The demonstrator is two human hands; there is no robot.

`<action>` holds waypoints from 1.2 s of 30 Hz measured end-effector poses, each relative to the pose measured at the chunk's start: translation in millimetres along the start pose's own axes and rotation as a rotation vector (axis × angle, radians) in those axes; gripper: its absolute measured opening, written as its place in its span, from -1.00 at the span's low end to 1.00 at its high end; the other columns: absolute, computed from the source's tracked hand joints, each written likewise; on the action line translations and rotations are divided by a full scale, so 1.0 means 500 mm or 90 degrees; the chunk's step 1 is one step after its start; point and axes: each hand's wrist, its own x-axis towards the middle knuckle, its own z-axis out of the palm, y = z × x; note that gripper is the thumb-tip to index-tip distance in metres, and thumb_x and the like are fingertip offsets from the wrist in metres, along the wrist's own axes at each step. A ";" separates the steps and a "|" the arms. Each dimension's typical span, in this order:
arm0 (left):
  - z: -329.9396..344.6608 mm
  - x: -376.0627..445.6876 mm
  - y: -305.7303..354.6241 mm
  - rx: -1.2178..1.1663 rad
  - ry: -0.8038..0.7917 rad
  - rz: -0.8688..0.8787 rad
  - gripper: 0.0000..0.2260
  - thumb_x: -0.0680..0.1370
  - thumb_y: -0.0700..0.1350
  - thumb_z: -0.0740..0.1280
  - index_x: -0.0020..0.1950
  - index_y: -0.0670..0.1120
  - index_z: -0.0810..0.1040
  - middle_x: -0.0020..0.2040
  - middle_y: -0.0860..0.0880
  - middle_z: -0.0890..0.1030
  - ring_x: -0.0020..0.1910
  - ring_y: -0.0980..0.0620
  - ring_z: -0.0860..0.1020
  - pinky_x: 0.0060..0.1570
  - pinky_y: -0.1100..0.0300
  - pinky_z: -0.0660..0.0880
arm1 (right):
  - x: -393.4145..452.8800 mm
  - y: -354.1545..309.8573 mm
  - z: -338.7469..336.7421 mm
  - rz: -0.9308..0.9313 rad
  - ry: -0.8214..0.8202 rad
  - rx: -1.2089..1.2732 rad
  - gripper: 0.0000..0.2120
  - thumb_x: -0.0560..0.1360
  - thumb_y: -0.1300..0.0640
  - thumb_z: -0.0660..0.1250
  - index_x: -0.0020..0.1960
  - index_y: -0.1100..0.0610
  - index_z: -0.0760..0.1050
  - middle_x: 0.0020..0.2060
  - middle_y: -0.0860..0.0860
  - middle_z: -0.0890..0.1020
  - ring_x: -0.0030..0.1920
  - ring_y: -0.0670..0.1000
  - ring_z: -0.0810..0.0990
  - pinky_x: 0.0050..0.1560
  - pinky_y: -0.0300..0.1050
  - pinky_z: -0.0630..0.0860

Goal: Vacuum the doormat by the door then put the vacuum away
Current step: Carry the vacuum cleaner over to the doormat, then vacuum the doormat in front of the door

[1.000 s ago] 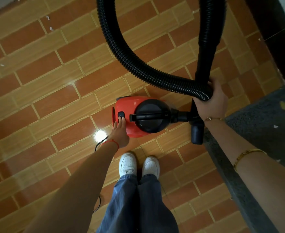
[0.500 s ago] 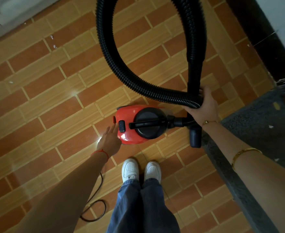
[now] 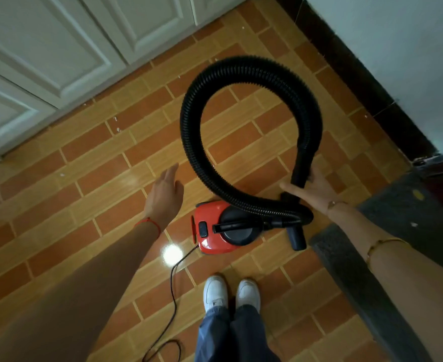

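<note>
Brick-patterned orange tiles (image 3: 105,163) run under us, with white panelled doors (image 3: 58,53) along the upper left and a dark skirting strip (image 3: 366,82) below a pale wall on the right.

From the head camera we look straight down at our white shoes (image 3: 231,291) and blue jeans (image 3: 231,335). Just ahead of the shoes sits the red vacuum (image 3: 210,228), flat on the tiles, its black carry handle on top. A black cord (image 3: 172,288) trails from its near left corner and curls away at the bottom edge. Its ribbed black hose (image 3: 244,69) rises from the front of the body and loops round in a big ring.

Our right hand (image 3: 317,189) holds the smooth black tube at the hose's end, fingers wrapped round it, thumb stretched toward the loop. Our left hand (image 3: 164,197) hangs free above the tiles, left of the vacuum, fingers straight, touching nothing; a red thread circles its wrist.

A grey doormat (image 3: 387,231) lies on the right, under our right forearm, the nozzle near its edge.
</note>
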 end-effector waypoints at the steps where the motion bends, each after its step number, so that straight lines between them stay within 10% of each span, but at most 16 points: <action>1: -0.017 0.008 0.020 -0.012 0.016 0.022 -0.59 0.62 -0.23 0.13 0.48 -0.16 0.31 0.38 -0.21 0.43 0.32 -0.21 0.43 0.23 0.00 0.41 | -0.003 -0.022 -0.005 -0.014 0.023 0.034 -0.38 0.45 -0.13 0.41 0.39 0.07 0.27 0.23 0.03 0.46 0.21 0.04 0.44 0.12 -0.11 0.30; 8: -0.123 0.016 0.150 -0.129 0.106 0.050 -0.66 0.60 -0.32 0.08 0.35 -0.20 0.42 0.13 -0.19 0.61 0.06 -0.20 0.55 -0.15 0.20 0.31 | -0.009 -0.143 -0.022 -0.089 0.209 -0.025 -0.74 0.57 0.05 0.30 0.20 0.13 0.43 -0.08 -0.01 0.55 -0.18 -0.04 0.52 -0.39 -0.37 0.31; 13: -0.208 0.003 0.221 -0.231 0.127 0.044 -0.67 0.67 -0.15 0.06 0.43 -0.09 0.35 -0.11 0.06 0.57 -0.33 0.18 0.50 -0.40 0.39 0.35 | -0.049 -0.163 -0.037 -0.093 0.229 -0.007 -0.73 0.54 0.13 0.35 0.21 0.14 0.43 0.03 0.06 0.60 -0.04 0.03 0.57 -0.19 -0.28 0.44; 16: -0.252 0.008 0.269 -0.234 0.106 0.089 -0.63 0.66 -0.05 0.11 0.48 0.00 0.25 0.07 0.08 0.55 -0.25 0.12 0.56 -0.27 0.19 0.52 | -0.070 -0.186 -0.039 -0.089 0.218 0.006 -0.70 0.53 0.19 0.35 0.23 0.14 0.39 0.05 0.09 0.59 0.04 0.10 0.58 -0.05 -0.11 0.50; 22: -0.300 0.009 0.362 0.086 0.013 0.294 -0.54 0.55 0.13 0.24 0.42 0.04 0.33 0.23 0.01 0.50 0.13 -0.01 0.50 0.01 0.12 0.50 | -0.114 -0.208 -0.019 -0.051 0.168 -0.028 -0.69 0.55 0.17 0.32 0.27 0.17 0.38 0.08 0.11 0.57 0.08 0.13 0.58 -0.04 -0.14 0.47; 29: -0.264 -0.029 0.470 0.501 -0.223 0.427 -0.74 0.54 0.07 0.31 0.12 -0.07 0.48 -0.11 -0.01 0.55 -0.26 0.00 0.50 -0.37 0.17 0.42 | -0.177 -0.163 0.032 -0.039 0.102 -0.093 -0.70 0.54 0.15 0.32 0.25 0.14 0.38 0.10 0.09 0.52 0.09 0.12 0.57 0.04 -0.04 0.53; 36: -0.180 -0.099 0.479 0.596 -0.322 0.422 -0.80 0.53 -0.01 0.30 0.03 -0.12 0.56 -0.33 0.00 0.39 -0.36 -0.02 0.44 -0.37 0.15 0.40 | -0.215 -0.092 0.074 -0.050 0.071 -0.094 -0.61 0.53 0.08 0.34 0.31 0.07 0.34 0.21 0.02 0.48 0.24 0.07 0.50 0.22 0.04 0.50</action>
